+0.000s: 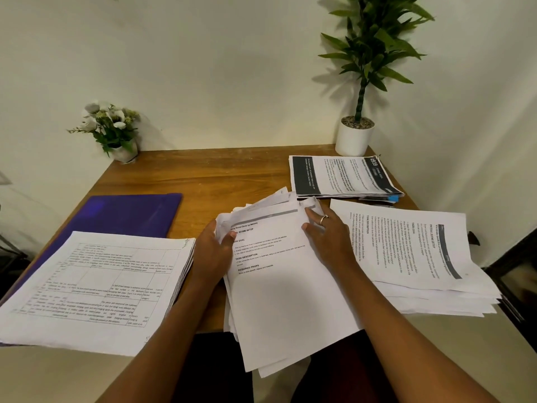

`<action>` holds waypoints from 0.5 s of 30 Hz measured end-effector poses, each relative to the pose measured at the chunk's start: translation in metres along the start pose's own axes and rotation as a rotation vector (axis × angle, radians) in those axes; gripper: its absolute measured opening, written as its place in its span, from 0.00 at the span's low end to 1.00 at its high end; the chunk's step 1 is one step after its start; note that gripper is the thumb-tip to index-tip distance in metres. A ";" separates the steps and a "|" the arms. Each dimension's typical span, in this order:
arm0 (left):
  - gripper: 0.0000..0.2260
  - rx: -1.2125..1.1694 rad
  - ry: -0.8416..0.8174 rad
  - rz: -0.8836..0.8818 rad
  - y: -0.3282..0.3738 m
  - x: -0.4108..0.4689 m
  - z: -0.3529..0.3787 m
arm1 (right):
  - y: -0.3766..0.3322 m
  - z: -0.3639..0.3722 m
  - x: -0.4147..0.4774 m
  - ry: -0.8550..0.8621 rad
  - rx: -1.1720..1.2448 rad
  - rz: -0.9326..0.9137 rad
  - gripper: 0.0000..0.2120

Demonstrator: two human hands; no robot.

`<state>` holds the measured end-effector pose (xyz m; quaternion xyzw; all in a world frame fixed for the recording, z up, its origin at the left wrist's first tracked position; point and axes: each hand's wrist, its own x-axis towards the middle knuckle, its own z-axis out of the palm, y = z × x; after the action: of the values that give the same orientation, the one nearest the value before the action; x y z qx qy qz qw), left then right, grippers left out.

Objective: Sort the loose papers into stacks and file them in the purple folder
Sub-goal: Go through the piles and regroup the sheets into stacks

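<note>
A wooden table fills the middle of the view; its near edge is mostly covered by paper. On its left lies a thick stack of sheets printed with ruled tables, its near corner hanging past the table edge and its small print too blurred to read. In the middle a loose pile of papers sticks out over the near edge toward the person, its far sheets fanned unevenly. To the right a third stack lies turned sideways, its lower sheets splayed. The purple folder lies flat and closed at the left rear, its near part hidden under the ruled stack. A fourth stack with a dark header band sits at the right rear, just in front of a tall plant in a white pot; a small pot of white flowers stands at the left rear corner.

The left hand grips the loose pile's left edge, thumb on top and fingers hidden beneath. The right hand lies on the pile's far right corner, where a sheet corner curls up; whether its fingers pinch that corner cannot be told. It wears a ring.
</note>
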<state>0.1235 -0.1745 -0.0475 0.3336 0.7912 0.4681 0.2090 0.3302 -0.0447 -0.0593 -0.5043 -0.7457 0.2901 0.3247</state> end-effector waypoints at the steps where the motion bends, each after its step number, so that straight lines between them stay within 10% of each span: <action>1: 0.26 -0.001 -0.001 -0.006 0.000 0.000 0.000 | -0.001 0.000 0.000 0.000 0.008 0.006 0.19; 15: 0.26 0.001 -0.006 0.010 0.000 0.000 0.001 | -0.004 -0.002 -0.003 0.011 0.013 0.125 0.12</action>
<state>0.1240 -0.1743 -0.0482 0.3391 0.7892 0.4675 0.2089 0.3308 -0.0484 -0.0554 -0.5492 -0.7092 0.3119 0.3133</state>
